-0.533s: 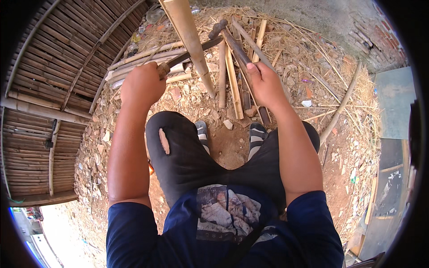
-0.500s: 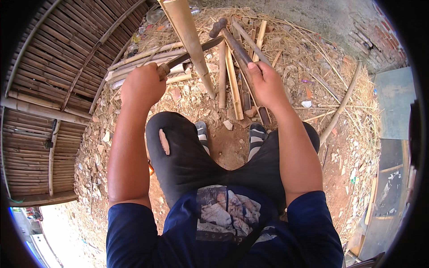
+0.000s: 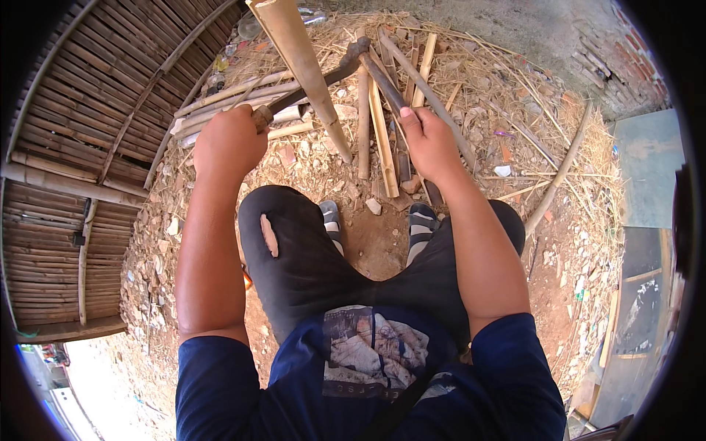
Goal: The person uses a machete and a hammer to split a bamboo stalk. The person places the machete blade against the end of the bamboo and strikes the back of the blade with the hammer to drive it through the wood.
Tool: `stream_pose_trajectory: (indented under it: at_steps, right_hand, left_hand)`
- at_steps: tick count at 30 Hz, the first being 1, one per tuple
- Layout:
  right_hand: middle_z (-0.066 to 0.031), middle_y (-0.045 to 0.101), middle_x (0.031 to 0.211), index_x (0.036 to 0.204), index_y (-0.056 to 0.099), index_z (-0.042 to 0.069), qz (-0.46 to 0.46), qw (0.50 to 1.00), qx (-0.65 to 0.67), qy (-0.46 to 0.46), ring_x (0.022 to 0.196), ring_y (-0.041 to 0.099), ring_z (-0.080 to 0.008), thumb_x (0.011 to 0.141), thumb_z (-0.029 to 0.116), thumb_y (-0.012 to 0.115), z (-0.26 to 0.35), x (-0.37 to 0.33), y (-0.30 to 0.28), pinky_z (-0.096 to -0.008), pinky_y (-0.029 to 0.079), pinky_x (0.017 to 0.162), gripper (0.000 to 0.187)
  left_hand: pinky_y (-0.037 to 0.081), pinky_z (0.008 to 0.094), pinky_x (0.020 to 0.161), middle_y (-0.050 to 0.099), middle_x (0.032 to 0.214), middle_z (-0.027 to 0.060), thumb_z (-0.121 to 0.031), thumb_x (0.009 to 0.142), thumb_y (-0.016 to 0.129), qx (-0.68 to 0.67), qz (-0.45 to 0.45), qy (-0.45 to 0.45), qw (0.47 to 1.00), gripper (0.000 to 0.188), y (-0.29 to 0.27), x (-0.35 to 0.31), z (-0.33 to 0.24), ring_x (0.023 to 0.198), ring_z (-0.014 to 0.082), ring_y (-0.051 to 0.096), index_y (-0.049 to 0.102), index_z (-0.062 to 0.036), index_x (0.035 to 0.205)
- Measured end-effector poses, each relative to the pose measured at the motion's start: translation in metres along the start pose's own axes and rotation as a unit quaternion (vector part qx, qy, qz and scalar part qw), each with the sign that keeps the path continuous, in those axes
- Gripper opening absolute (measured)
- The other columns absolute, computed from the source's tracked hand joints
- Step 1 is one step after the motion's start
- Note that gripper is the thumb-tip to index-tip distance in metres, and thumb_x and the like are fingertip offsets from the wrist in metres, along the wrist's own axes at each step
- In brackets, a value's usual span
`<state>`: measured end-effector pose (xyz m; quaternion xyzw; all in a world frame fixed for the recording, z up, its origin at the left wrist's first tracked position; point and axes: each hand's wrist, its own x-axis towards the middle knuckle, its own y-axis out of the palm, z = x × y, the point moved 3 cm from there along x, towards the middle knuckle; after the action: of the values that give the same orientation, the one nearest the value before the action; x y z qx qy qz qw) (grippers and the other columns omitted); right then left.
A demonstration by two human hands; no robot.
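My left hand (image 3: 229, 141) is wrapped round the wooden handle of a machete (image 3: 338, 76). Its dark blade runs to the right and crosses an upright split bamboo pole (image 3: 303, 62), which hides the blade's middle. Whether the blade passes behind the pole or through its split, I cannot tell. In my right hand (image 3: 432, 147) is a hammer (image 3: 384, 81), held by its dark wooden handle. The hammer's head meets the blade near its tip, right of the pole. The pole leans slightly, its lower end near the ground ahead of my feet.
Split bamboo strips (image 3: 384, 140) and sticks lie in front of me on stony, straw-strewn ground. More bamboo poles (image 3: 235, 101) are stacked on the left, near a bamboo-slat wall (image 3: 66, 95). A curved branch (image 3: 562, 173) lies to the right, and a concrete wall (image 3: 507, 37) stands beyond.
The hammer head has come down and left onto the blade's tip end. My right hand shifted slightly left and lower; my left hand and the pole's top moved slightly left.
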<state>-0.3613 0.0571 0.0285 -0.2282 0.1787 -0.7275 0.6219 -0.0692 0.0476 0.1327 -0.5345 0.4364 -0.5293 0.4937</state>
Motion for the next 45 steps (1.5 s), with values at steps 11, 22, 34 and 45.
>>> stream_pose_trajectory:
  at_steps: [11,22,34,45]
  right_hand:
    - [-0.0186,0.062,0.069,0.096,0.062,0.001,-0.074,0.993,-0.034,-0.081,0.063,0.064,-0.0373,0.109,0.041,0.047,0.024,-0.015,-0.015,-0.0438,0.050,0.062,0.045]
    - [-0.0017,0.054,0.065,0.103,0.065,0.001,-0.141,0.967,0.197,-0.080,0.061,0.052,-0.0086,0.110,0.042,0.047,0.020,-0.009,-0.025,-0.0302,0.044,0.058,0.045]
    - [-0.0130,0.061,0.068,0.098,0.063,0.001,-0.052,0.995,0.049,-0.076,0.064,0.063,-0.0291,0.109,0.043,0.046,0.012,-0.005,-0.005,-0.0402,0.049,0.064,0.046]
    - [-0.0246,0.066,0.078,0.102,0.064,0.001,0.025,0.995,-0.093,-0.031,0.080,0.067,-0.0463,0.107,0.043,0.047,-0.011,0.004,0.007,-0.0529,0.051,0.073,0.046]
  left_hand:
    - [0.056,0.0507,0.085,0.074,0.098,0.0192,-0.035,0.084,0.075,0.001,-0.003,0.013,1.000,0.036,0.002,0.001,0.000,0.097,0.0395,0.070,0.072,-0.0077,0.107]
    - [0.055,0.0507,0.083,0.074,0.097,0.0185,-0.035,0.084,0.075,0.005,-0.001,0.014,1.000,0.032,0.003,-0.001,0.005,0.096,0.0386,0.070,0.071,-0.0075,0.101]
    - [0.059,0.0479,0.082,0.075,0.101,0.0161,-0.030,0.087,0.073,0.022,0.009,0.015,1.000,0.029,-0.001,0.002,-0.010,0.095,0.0355,0.073,0.074,-0.0090,0.107]
    - [0.059,0.0473,0.082,0.075,0.102,0.0153,-0.025,0.086,0.072,0.025,-0.005,0.036,0.999,0.026,0.008,0.007,-0.029,0.096,0.0349,0.073,0.074,-0.0098,0.108]
